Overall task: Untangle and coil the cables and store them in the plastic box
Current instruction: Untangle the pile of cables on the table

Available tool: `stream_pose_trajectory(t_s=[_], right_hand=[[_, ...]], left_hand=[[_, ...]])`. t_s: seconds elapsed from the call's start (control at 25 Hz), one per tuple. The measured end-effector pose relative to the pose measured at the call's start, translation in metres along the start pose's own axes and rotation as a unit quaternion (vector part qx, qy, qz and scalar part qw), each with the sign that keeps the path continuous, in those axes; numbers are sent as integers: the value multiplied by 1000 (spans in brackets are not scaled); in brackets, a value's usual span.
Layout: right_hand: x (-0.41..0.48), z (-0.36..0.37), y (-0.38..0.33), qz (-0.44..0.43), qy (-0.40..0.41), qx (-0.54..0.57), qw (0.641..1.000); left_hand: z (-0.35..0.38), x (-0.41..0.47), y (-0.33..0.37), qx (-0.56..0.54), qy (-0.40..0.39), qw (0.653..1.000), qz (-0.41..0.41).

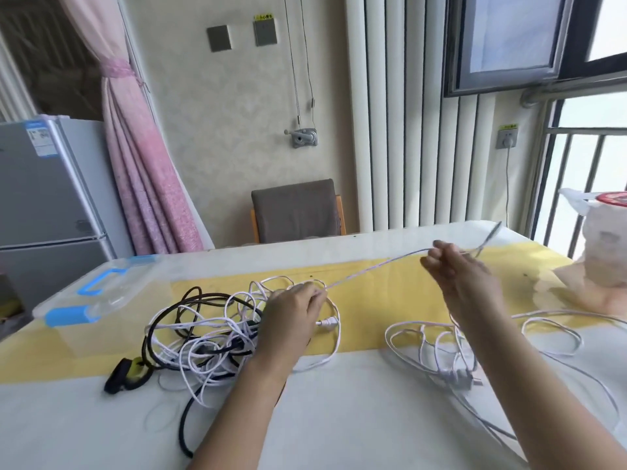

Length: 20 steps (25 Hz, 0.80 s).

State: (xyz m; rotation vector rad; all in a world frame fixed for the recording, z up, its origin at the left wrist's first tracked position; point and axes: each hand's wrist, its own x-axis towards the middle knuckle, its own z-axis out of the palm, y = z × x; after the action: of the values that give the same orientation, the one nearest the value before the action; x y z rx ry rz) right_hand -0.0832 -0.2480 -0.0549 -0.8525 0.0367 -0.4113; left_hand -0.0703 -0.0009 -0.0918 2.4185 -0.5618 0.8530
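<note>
Left hand (292, 312), right hand (456, 269), cable (373, 268); box (135, 283) (lidded)

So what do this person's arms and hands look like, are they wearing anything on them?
These are a person's bare hands and arms, with nothing robotic about them. The left hand and the right hand wear no gloves, and no ring, watch or bracelet shows. Both arms are uncovered down to the picture's lower edge, so no sleeve is in view.
</note>
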Motion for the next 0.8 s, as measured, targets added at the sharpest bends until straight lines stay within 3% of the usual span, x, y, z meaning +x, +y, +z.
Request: stream_pose_trajectory(t_s=[0.08,0.16,0.24,0.28,0.32,0.36,0.44,0.48,0.56,0.64,0.72,0.8], right_hand=[[15,-17,-9,-13,84,103,991],[13,-20,1,59,110,38,992],[-5,-6,17,122,43,-216,968],[-15,2,23,103,-9,-381,919],[-26,12,27,30,-40,-508,860],[-35,21,31,-74,-53,-565,820],[-49,29,35,-236,-109,-536,804],[-51,30,37,-254,-171,-520,798],[-50,27,41,-198,-287,-553,757],[-48,23,44,-175,-327,-597,712],[-44,23,40,-206,-295,-596,717],[-35,22,29,-253,-184,-547,776]], left_hand=[[-11,3,-20,22,55,998,-16],[-14,3,-21,26,71,997,-27],[-9,1,-3,16,50,999,-3],[-4,-3,9,28,34,999,29],[2,-5,18,35,16,997,60],[6,-6,25,27,-14,997,71],[11,-7,30,-3,-44,997,69],[11,-9,31,-11,-34,997,74],[7,-8,29,22,18,995,98],[2,-4,19,38,45,993,101],[-5,-1,5,55,48,996,50],[-15,-1,-11,101,50,992,-50]])
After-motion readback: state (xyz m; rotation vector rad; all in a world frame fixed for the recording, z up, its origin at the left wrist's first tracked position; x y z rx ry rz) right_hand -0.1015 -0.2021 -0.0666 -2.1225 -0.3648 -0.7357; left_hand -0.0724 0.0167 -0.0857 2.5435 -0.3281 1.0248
